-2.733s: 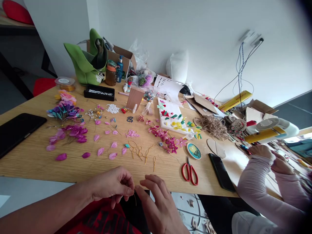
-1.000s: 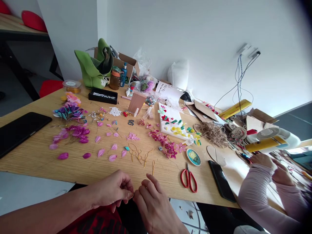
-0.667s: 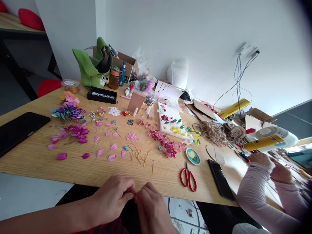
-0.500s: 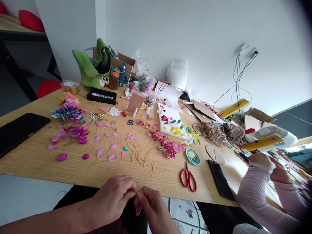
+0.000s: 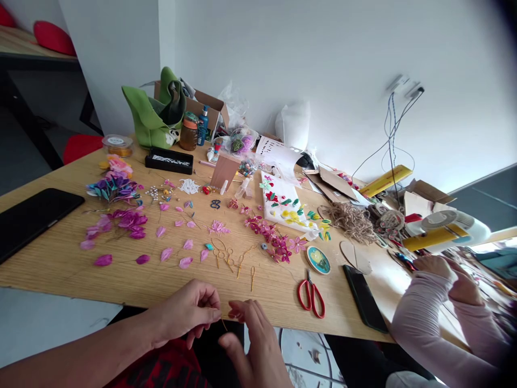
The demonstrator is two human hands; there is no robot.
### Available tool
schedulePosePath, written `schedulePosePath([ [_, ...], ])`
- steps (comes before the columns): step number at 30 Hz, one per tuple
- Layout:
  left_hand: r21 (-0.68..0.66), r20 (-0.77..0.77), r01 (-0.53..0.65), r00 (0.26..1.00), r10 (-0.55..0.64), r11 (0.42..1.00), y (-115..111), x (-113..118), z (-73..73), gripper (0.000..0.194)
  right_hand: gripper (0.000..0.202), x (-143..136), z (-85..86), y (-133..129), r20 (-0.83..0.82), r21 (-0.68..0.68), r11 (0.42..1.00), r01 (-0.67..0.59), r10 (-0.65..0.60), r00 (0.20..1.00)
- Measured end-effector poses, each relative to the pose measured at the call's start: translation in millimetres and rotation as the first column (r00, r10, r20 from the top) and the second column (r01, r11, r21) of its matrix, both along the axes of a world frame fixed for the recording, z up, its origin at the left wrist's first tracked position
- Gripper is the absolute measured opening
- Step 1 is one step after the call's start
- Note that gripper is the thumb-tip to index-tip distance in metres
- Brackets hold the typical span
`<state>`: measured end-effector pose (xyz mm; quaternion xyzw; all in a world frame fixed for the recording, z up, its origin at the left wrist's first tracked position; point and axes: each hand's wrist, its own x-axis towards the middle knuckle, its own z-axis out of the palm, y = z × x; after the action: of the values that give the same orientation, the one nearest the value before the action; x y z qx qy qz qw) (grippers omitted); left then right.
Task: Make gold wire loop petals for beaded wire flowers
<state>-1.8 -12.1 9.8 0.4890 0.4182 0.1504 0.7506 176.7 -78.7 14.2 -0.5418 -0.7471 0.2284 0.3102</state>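
Note:
Over the table's near edge, my left hand (image 5: pixel 189 311) pinches a thin golden wire (image 5: pixel 224 325), whose end sticks out to the right of the fingertips. Just right of it, my right hand (image 5: pixel 255 339) has its thumb and fingers apart, with nothing visible between them. Beyond the hands lie several twisted gold wire pieces (image 5: pixel 252 278) and loose pink petals (image 5: pixel 186 262). Red-handled scissors (image 5: pixel 311 296) rest to the right, below a small round blue-green piece (image 5: pixel 319 260). Magenta wire flowers (image 5: pixel 278 242) lie behind the gold pieces.
Black phones lie at the left (image 5: pixel 38 218) and right (image 5: pixel 365 298). Another person's sleeved arms (image 5: pixel 424 318) work at the far right. Toward the wall stand a green bag (image 5: pixel 149 116), a black tray (image 5: pixel 168 160), a jar (image 5: pixel 188 132) and a twine heap (image 5: pixel 351 222).
My hands have come apart. My right hand has opened and its fingers have spread, while my left hand has moved slightly up and left, and the wire end now shows.

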Motion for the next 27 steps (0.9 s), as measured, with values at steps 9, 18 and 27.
schedulePosePath([
  [9,0.025,-0.079,0.026,0.997,-0.024,0.999,-4,2,0.6,0.035,0.025,-6,-0.6,5,0.463,0.434,0.860,-0.269,0.043,0.885],
  [18,0.203,-0.118,0.132,0.987,-0.109,0.970,-10,-1,15.3,0.024,0.036,-2,-9.0,-4,-0.165,-0.292,0.956,-0.018,-0.031,0.986],
  [27,0.296,-0.136,0.128,0.986,-0.091,0.947,-7,-1,12.2,0.016,0.057,-6,-13.8,-5,-0.485,-0.597,0.796,-0.106,-0.252,0.838],
])
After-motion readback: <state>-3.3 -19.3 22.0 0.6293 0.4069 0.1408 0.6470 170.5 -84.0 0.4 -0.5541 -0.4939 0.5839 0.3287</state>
